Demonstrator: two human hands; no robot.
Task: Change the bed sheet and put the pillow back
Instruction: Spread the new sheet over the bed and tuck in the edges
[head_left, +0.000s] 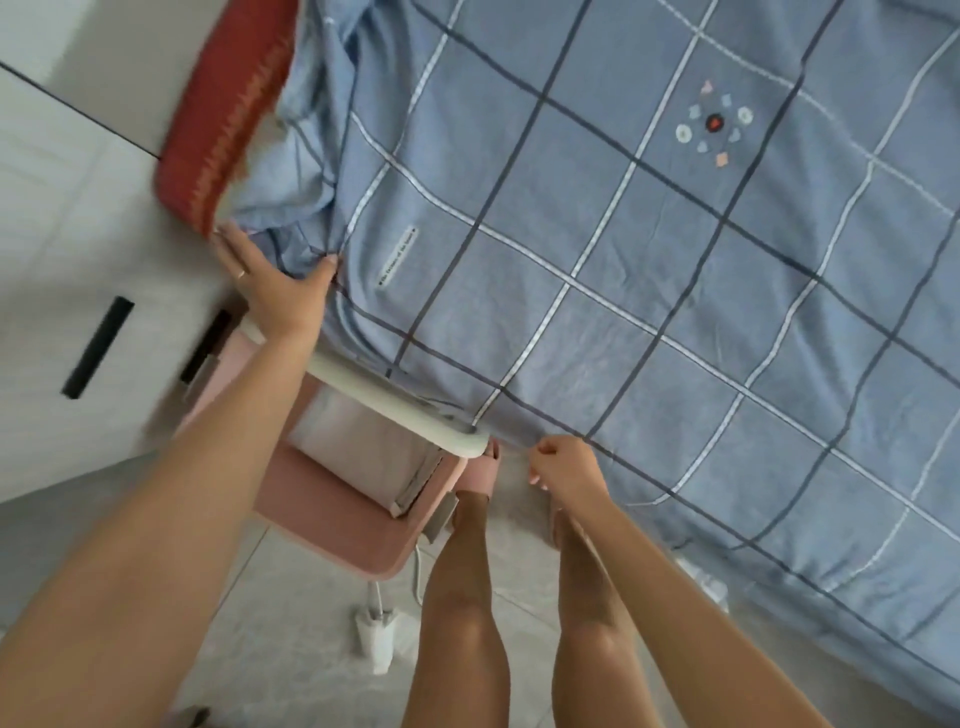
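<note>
Head camera, nearest first: I see two bare legs (457, 597) standing on the pale grey tiled floor (291, 597). One small white plug-in adapter (375, 642) lies on the tiles just left of them, with a thin white lead running up from it. Beside the legs is one pink padded seat (332, 514) carrying one folded pale cloth (358, 447).

The right grip (563, 465) is clenched, fingers curled, pinching the near hem of the blue cotton bed sheet with a grid of dark and white lines (623, 312), just past the end of one white rounded bed rail (400, 402). The sheet is spread flat over most of the bed and hangs over the near side.

Farther up, the left grip (280, 286) is released: the fingers lie straight across the bed's corner and the thumb presses into the sheet where it bunches in folds. One thin ring (240, 274) shows on a finger.

On the sheet I count one small white label strip (397, 257) and one round embroidered motif (714, 124). At the far left corner one red mattress edge with an orange zigzag (223, 114) lies uncovered beside the bunched cloth. Beyond it stands a white wardrobe (78, 234) with two black bar handles (98, 347).
</note>
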